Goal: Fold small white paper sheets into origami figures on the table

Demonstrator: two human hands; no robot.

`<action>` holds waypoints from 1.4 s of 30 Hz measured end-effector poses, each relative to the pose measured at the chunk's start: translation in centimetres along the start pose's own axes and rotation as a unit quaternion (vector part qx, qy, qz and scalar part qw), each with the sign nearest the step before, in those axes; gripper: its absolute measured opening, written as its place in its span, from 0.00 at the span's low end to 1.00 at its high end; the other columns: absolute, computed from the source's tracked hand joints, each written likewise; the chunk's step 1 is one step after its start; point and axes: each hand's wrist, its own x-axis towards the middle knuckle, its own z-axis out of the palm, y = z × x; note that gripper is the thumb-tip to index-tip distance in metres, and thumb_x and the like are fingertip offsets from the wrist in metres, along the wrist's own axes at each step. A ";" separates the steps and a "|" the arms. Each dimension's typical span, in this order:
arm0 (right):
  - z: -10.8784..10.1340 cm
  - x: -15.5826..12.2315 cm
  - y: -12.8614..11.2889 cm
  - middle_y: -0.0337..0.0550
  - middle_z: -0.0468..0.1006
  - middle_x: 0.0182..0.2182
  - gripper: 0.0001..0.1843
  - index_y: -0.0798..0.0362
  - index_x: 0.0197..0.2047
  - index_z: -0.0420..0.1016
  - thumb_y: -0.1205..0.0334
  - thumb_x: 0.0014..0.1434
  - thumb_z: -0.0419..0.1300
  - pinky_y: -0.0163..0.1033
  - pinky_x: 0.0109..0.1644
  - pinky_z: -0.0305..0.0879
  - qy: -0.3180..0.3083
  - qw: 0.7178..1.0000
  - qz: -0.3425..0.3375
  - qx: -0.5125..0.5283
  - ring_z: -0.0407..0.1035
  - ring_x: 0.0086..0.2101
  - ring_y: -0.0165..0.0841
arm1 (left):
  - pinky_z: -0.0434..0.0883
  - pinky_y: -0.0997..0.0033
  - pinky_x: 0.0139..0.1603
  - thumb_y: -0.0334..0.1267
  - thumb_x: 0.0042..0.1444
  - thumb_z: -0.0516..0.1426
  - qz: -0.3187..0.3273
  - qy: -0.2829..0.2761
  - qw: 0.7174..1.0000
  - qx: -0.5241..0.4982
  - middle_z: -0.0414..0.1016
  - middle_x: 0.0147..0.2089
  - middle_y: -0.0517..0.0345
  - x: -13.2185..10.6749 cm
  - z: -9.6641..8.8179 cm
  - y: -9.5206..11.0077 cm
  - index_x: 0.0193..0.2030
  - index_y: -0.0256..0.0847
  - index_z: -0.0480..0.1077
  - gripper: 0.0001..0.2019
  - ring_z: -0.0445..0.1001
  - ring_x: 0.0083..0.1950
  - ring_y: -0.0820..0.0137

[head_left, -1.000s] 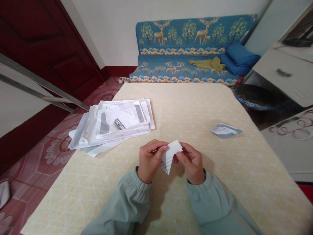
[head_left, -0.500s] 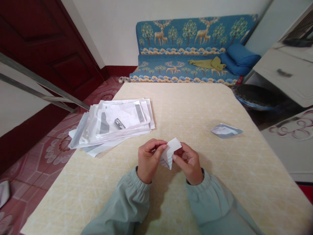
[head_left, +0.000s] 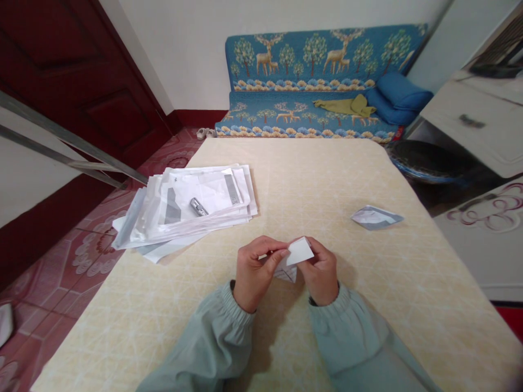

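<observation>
Cream-patterned tabletop (head_left: 379,326): folded white paper (head_left: 299,252) held just above it, centre-front, pinched between both hands. Left hand (head_left: 255,275) curled, thumb and fingers closed on the paper; right hand (head_left: 321,272) likewise. Loose paper stack (head_left: 183,209) lies well left.

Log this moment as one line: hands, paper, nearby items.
left hand: pinching folded white paper | right hand: pinching same paper | nearby: stack of white papers topped by small metal object; folded paper piece on cream table
</observation>
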 end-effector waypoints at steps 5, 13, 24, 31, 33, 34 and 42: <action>0.1 -0.2 -0.2 0.35 0.74 0.23 0.03 0.52 0.29 0.75 0.67 0.48 0.62 0.31 0.28 0.63 0.027 0.999 -0.011 -0.017 0.67 0.25 0.28 | 0.69 0.74 0.31 0.36 0.52 0.62 0.003 0.006 1.000 0.010 0.77 0.29 0.56 -0.2 0.4 0.2 0.32 0.40 0.79 0.03 0.73 0.30 0.72; -0.2 -1.0 0.4 0.34 0.71 0.22 0.03 0.52 0.29 0.74 0.65 0.54 0.60 0.32 0.28 0.59 0.003 1.000 -0.028 0.009 0.63 0.24 0.27 | 0.67 0.74 0.30 0.34 0.53 0.61 0.009 0.014 0.998 0.053 0.76 0.27 0.57 -0.5 0.5 0.9 0.29 0.39 0.77 0.04 0.72 0.29 0.73; -0.3 -1.1 0.2 0.36 0.72 0.25 0.03 0.51 0.32 0.74 0.63 0.55 0.59 0.34 0.31 0.61 0.012 0.998 -0.053 -0.022 0.65 0.27 0.30 | 0.65 0.75 0.28 0.34 0.56 0.59 0.054 0.007 0.996 0.076 0.73 0.27 0.56 -0.5 0.4 1.1 0.34 0.40 0.78 0.05 0.70 0.29 0.73; 0.0 -1.2 0.2 0.37 0.73 0.27 0.02 0.50 0.33 0.75 0.64 0.55 0.60 0.34 0.32 0.61 0.067 0.996 -0.057 0.017 0.65 0.29 0.30 | 0.64 0.76 0.27 0.33 0.55 0.59 0.062 0.004 0.995 0.083 0.71 0.27 0.57 -0.7 0.5 1.1 0.33 0.38 0.77 0.05 0.68 0.27 0.75; 0.1 -1.3 0.5 0.37 0.72 0.27 0.04 0.50 0.32 0.74 0.64 0.57 0.58 0.34 0.32 0.60 0.077 0.995 -0.047 0.044 0.65 0.28 0.30 | 0.64 0.76 0.26 0.33 0.55 0.59 0.070 0.005 0.994 0.086 0.71 0.28 0.57 -0.8 0.6 1.0 0.33 0.38 0.77 0.05 0.68 0.28 0.75; 0.1 -1.3 0.8 0.37 0.72 0.27 0.05 0.50 0.32 0.74 0.64 0.57 0.58 0.35 0.32 0.60 0.084 0.994 -0.041 0.056 0.65 0.28 0.30 | 0.64 0.76 0.27 0.33 0.55 0.59 0.074 0.004 0.993 0.087 0.72 0.28 0.56 -0.8 0.6 1.0 0.34 0.38 0.77 0.05 0.69 0.28 0.75; 0.0 -1.5 0.9 0.35 0.71 0.25 0.04 0.51 0.31 0.74 0.64 0.57 0.58 0.34 0.31 0.60 0.083 0.996 -0.028 0.020 0.64 0.27 0.29 | 0.68 0.77 0.30 0.33 0.53 0.62 0.123 0.017 0.989 0.081 0.74 0.30 0.56 -1.0 0.8 0.7 0.37 0.39 0.77 0.05 0.71 0.30 0.74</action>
